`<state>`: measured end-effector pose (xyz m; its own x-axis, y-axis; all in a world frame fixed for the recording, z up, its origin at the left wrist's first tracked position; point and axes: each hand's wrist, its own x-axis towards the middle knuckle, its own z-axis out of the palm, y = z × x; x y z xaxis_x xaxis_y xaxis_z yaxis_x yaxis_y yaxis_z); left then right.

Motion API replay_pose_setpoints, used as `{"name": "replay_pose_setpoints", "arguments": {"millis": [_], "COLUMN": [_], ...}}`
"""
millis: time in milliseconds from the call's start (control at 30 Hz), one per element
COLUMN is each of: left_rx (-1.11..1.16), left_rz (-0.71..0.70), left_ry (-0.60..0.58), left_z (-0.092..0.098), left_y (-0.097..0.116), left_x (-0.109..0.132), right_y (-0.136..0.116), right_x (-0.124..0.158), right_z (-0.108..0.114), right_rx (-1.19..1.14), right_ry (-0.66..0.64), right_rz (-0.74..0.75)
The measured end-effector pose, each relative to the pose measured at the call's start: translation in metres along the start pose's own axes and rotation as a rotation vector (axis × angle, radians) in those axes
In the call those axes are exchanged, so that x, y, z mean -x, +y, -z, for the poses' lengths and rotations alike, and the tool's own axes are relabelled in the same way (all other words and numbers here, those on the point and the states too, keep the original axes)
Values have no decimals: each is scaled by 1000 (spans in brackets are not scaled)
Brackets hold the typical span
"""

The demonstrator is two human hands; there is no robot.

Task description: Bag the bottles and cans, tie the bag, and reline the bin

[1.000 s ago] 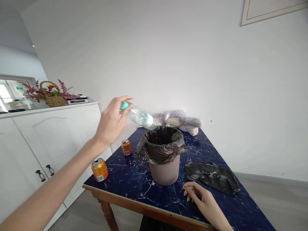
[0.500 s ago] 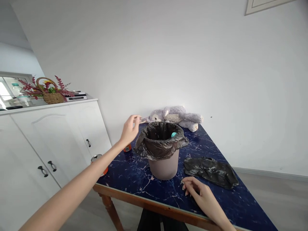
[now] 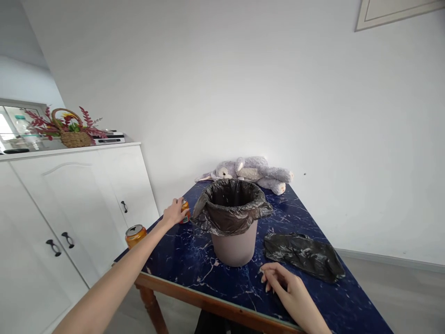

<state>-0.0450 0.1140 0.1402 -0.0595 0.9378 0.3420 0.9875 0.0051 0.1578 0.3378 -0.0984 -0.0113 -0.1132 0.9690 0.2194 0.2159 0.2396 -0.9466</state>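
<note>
Clamps the fingers of the left hand [image 3: 174,213] on the far can [image 3: 185,216], apparently unlifted, with the near can [image 3: 135,233] short of them, also outside the already lined bin [image 3: 235,248] to their right, and rests the right hand [image 3: 287,286] on the worktop [image 3: 194,262] with empty, curled fingers loosely apart.

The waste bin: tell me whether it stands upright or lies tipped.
Upright: the waste bin rests base-down on the blue table, its mouth, lined with a black bag, facing up.

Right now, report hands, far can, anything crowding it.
Left hand at far can, grip unclear. Right hand loosely curled on table. Lined bin just right of that can.
</note>
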Motion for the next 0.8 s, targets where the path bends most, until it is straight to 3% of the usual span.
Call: {"name": "replay_pose_setpoints", "arguments": {"millis": [67, 133, 167, 233, 267, 367, 500, 567, 633, 733, 800], "left_rx": [-7, 58, 156, 381, 458, 567, 438, 395, 392, 279, 100], "left_rz": [-13, -34, -60, -232, -336, -545, -619, -606, -559, -473, -409], "left_ry": [89, 304, 478, 679, 672, 499, 221, 206, 319, 479, 482], "left_z": [22, 53, 70, 102, 114, 135, 132, 128, 125, 125, 121], "left_y": [8, 24, 34, 60, 74, 110, 134, 132, 117, 69, 21], "left_x": [7, 16, 22, 38, 46, 64, 71, 73, 76, 78, 78], "right_y": [3, 6, 7, 7, 6, 1, -2, -1, -1, -2, -5], "right_x": [-1, -2, -3, -3, -3, -3, -4, -4, -4, -3, -2], "right_z": [0, -1, -1, -2, -2, -2, -2, -1, -1, -1, -1], "right_rx": [-1, 1, 2, 3, 5, 10, 24, 23, 16, 11, 10], "right_ry": [-3, -6, -3, -2, -1, -1, -6, -13, -20, -14, 2], "right_rz": [-2, -11, -16, -17, -16, -14, -31, -45, -52, -33, -17]}}
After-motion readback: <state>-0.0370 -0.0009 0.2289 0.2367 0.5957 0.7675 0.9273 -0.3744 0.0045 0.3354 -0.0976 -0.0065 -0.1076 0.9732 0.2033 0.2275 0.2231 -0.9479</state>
